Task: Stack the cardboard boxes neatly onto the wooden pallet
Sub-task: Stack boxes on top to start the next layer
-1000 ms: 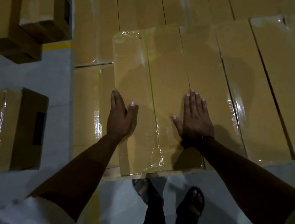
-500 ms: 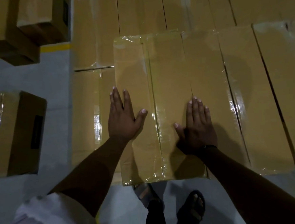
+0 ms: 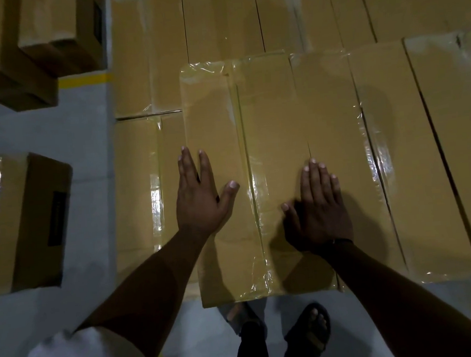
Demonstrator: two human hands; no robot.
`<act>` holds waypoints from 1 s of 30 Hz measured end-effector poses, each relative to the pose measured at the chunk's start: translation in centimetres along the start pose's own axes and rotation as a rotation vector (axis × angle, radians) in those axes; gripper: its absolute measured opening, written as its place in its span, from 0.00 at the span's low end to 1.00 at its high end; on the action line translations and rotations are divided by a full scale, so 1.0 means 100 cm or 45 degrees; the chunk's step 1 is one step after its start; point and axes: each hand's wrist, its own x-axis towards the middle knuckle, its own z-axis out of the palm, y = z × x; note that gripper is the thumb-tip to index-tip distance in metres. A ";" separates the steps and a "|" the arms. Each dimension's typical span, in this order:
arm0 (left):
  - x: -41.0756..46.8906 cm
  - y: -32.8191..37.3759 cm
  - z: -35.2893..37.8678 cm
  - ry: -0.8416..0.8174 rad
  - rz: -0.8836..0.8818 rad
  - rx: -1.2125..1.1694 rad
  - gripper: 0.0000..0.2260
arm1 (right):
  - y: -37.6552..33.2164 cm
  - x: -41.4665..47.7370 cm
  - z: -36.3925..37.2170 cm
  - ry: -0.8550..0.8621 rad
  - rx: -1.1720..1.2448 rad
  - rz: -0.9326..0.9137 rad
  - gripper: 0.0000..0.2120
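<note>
The stack [image 3: 216,19] filled most of the view, a lower layer of taped cartons with a row lying on top of it along the near side; the pallet itself was hidden beneath and could not be seen. The box [image 3: 268,113] at the left end of that top row was the one in hand, lying flat, its right side tight against its neighbour [image 3: 394,137] and its left side stepped in from the layer below. The step looked like the final squaring-up, and to do it well the push should be even through both palms, sliding rather than lifting, until the near edge ran in line with the neighbour's and no gap showed at the shared seam; the glossy tape might let the palms slip, so downward pressure would help. The left hand [image 3: 199,201] lay flat on the box at its left edge, fingers straight and pointing away, thumb spread toward the centre tape, gripping nothing. The right hand [image 3: 319,214] lay flat too, fingers together and straight, resting about where the box met its neighbour, so the box sat under and between both hands.
</note>
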 end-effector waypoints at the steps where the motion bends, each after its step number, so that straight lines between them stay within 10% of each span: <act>1: 0.000 0.000 0.000 0.001 0.002 -0.002 0.41 | 0.000 0.000 0.001 0.009 0.000 -0.011 0.39; 30: -0.003 0.000 0.003 0.040 0.010 0.045 0.40 | 0.002 -0.002 0.006 0.004 -0.028 0.010 0.40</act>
